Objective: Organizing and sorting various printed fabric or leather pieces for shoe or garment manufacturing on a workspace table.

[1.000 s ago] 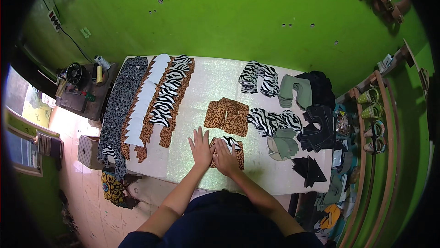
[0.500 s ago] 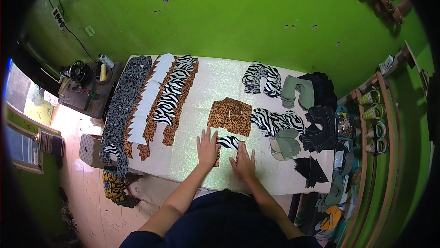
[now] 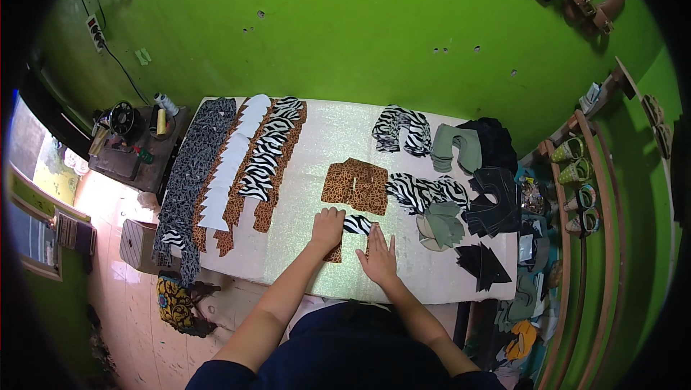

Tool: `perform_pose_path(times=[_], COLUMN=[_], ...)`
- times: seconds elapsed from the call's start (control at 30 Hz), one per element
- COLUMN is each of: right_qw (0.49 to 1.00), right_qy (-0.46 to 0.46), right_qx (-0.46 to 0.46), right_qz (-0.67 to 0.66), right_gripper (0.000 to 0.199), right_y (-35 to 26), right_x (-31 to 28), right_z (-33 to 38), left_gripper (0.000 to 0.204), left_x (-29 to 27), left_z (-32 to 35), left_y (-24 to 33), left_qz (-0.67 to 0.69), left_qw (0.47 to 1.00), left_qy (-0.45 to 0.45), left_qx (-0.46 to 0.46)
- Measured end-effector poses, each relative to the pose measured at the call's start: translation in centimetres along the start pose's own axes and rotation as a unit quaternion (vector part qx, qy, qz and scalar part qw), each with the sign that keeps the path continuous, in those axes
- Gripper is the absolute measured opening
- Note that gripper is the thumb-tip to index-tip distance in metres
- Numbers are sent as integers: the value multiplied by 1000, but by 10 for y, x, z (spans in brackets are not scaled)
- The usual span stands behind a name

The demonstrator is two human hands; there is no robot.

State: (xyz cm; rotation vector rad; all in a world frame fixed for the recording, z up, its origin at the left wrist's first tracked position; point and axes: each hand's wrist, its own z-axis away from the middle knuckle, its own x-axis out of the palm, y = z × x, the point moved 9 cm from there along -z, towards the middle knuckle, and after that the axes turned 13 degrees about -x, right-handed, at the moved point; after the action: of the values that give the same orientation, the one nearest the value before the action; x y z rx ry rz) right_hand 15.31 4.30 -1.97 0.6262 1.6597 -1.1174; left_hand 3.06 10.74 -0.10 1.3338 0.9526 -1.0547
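A small zebra-print piece lies across a leopard-print cut piece at the near middle of the table. My left hand rests on the left end of these pieces with its fingers curled under; what the fingertips hold, if anything, is hidden. On the right end lies my right hand, open, its fingers stretched out and touching the edge of the pieces. Just beyond my hands are larger leopard-print pieces, lying flat.
Overlapping rows of grey patterned pieces, white pieces and zebra pieces cover the table's left. Zebra stacks, olive pieces and black pieces lie at right. A shoe rack stands beyond the right edge.
My left hand's fingers were stretched out flat and are now curled in. My right hand stays flat near the pieces' right end. The whole view has shifted slightly.
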Motion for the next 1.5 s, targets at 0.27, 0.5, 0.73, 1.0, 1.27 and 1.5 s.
perform_pose_path(times=[0.27, 0.5, 0.73, 1.0, 1.27, 1.5], right_qw=[999, 964, 923, 824, 940, 848], right_qy=[-18, 186, 70, 43, -151, -128], right_qx=[20, 56, 83, -3, -62, 33], right_qz=[-26, -181, -368, -565, -300, -514], right_gripper=[73, 73, 19, 52, 57, 18], right_y=[3, 22, 20, -87, -206, -220], right_x=[5, -33, -13, -5, -14, 33], right_z=[-2, -4, -38, -79, -124, -134], left_gripper=[17, 8, 12, 11, 15, 22], left_x=[15, -6, -35, -102, -174, -162], left_z=[-7, 8, 24, 39, 52, 58], left_y=[-10, -6, -37, -105, -149, -245], left_qz=[18, 131, 262, 287, 244, 371], left_qw=[1000, 990, 956, 952, 949, 914], left_qy=[0, -39, -121, -90, -147, -161], left_qx=[-19, 12, -50, 56, 135, -15])
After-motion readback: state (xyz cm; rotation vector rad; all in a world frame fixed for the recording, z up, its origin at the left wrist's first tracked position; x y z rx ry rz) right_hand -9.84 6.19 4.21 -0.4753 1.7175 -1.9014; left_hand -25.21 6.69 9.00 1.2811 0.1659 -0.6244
